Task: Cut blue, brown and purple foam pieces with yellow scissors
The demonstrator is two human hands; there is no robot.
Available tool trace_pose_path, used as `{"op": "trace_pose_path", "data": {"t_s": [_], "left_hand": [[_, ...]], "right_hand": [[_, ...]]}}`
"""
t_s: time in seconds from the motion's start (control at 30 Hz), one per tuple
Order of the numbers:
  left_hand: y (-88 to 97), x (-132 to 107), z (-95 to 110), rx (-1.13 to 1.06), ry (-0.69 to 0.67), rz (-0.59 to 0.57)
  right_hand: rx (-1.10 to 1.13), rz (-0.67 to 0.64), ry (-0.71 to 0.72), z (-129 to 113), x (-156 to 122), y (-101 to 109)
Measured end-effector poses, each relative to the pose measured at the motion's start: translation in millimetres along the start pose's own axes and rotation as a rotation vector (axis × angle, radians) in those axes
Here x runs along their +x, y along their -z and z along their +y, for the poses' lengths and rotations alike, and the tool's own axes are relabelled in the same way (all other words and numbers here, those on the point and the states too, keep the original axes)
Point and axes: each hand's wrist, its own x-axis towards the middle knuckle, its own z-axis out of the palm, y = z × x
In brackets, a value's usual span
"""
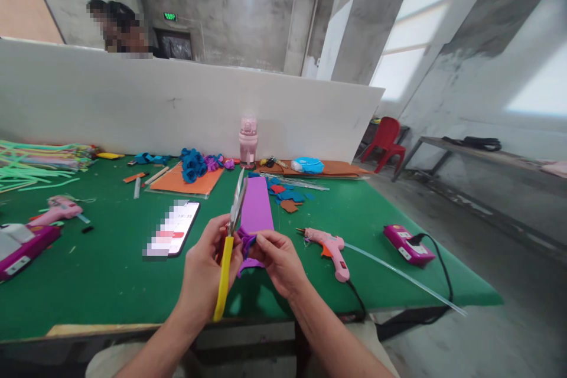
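Observation:
My left hand [207, 266] is closed around a pair of scissors [224, 283] with a yellow handle, blades pointing up and away from me. Its fingertips also reach a small curled purple foam piece [247, 241]. On the other side of that piece, my right hand [280, 260] pinches it between thumb and fingers. Beneath and behind both hands lies a flat purple foam sheet [257, 204] on the green table. To the right of my right hand rests a pink glue gun [330, 248] with a clear glue stick in its back.
A phone [177, 230] lies left of my hands. Blue foam flowers [194, 165] sit on an orange sheet [186, 183]. Foam scraps [287, 195] and a pink bottle [248, 142] are farther back. A power strip [408, 245] stands right, its cable hanging off the edge. A white partition [177, 100] borders the table.

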Motion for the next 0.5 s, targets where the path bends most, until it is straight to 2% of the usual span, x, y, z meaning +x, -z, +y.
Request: {"op": "trace_pose_path", "data": {"t_s": [0.23,0.4,0.47,0.5], "left_hand": [[-0.4,0,-1,0.008,0.027,0.009],[5.2,2,2,0.013,-0.014,0.018],[12.6,3,3,-0.038,-0.028,-0.031],[17.2,3,4,-0.080,-0.022,-0.097]], "right_hand": [[0.089,0.059,-0.020,1,1,-4],[0.182,0.113,-0.023,-2,5,5],[0.238,0.133,-0.022,-7,8,12],[0.273,0.130,-0.018,-11,9,15]]}}
